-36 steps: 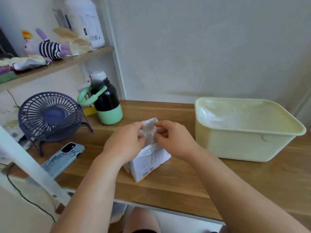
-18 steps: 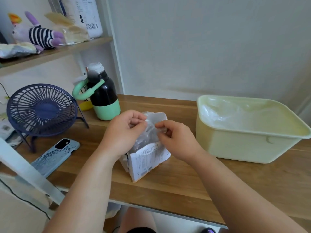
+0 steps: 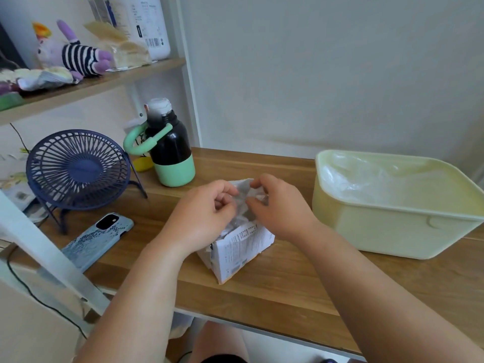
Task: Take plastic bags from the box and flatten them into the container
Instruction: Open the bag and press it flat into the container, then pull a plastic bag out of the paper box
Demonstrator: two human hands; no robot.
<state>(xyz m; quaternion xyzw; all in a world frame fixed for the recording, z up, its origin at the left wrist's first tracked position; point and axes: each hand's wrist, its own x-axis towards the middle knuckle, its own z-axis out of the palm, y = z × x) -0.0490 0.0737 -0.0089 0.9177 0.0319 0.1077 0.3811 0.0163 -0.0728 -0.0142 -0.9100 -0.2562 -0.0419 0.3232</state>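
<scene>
L hand (image 3: 207,213) & R hand (image 3: 280,208): fingers pinch plastic bag (image 3: 243,189) above box (image 3: 235,252). Risk: film may tear; light box may tip w/ pull.

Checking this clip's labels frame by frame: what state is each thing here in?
plastic bag: crumpled, partly pulled out of the box, pinched by both hands.
box: upright on the table, top open.
container: lidless, clear plastic lying inside.
left hand: pinching the bag.
right hand: pinching the bag.
bottle: upright, capped.
phone: lying camera side up.
fan: upright; running or not, cannot tell.
</scene>
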